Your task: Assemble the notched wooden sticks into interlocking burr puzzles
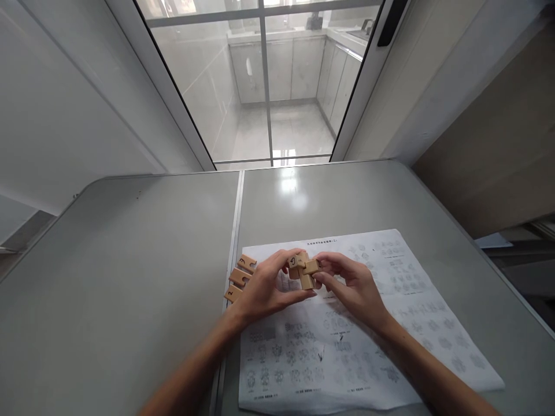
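Note:
Between my two hands is a wooden burr puzzle (306,281), made of several interlocked notched blocks with handwritten marks on some ends. My left hand (271,283) grips it from the left, thumb below and fingers above and behind. From the right, my right hand (350,281) pinches a block that points toward it, with the fingers closed. Left of my left hand lie loose notched wooden pieces with dark numbers: one at the top (247,263), one in the middle (239,277), and one marked 2 (233,293). My left hand partly covers these pieces.
A large printed sheet (299,370) with puzzle diagrams lies under my hands on the grey table (130,277). A metal seam (238,208) runs across the tabletop. Beyond the far edge stands a glass sliding door (266,86), with kitchen cabinets behind it.

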Demonstrator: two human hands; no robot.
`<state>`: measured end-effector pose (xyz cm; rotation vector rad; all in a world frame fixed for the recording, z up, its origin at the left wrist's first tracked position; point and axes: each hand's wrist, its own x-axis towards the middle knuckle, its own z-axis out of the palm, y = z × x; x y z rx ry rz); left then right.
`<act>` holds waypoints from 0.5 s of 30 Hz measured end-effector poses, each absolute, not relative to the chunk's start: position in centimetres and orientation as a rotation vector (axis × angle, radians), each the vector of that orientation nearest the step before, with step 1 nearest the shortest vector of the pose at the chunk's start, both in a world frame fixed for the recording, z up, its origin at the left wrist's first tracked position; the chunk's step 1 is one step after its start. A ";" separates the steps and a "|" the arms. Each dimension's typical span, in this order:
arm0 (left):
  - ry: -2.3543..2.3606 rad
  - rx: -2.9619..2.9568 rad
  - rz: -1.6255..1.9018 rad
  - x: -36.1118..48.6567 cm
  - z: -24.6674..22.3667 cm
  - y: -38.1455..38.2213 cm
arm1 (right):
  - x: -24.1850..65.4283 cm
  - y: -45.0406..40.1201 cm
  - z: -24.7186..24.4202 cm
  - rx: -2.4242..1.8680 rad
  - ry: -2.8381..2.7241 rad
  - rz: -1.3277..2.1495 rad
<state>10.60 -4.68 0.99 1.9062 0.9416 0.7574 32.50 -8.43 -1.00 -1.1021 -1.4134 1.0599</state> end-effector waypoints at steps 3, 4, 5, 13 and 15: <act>0.955 1.849 0.745 10.6 1.0 -4.6 | 32.6 -8.4 -1.0 -1.093 -1.410 1.061; 0.950 1.824 0.750 10.6 1.0 -4.6 | 32.6 -8.4 -1.1 -1.082 -1.404 1.072; 0.942 1.797 0.755 10.6 1.0 -4.6 | 32.6 -8.4 -1.1 -1.070 -1.391 1.088; 0.828 1.515 0.789 10.3 0.7 -4.4 | 32.4 -8.0 -1.6 -1.133 -1.389 1.102; 0.793 1.498 0.789 10.3 0.6 -4.5 | 32.3 -8.0 -1.6 -1.128 -1.518 1.081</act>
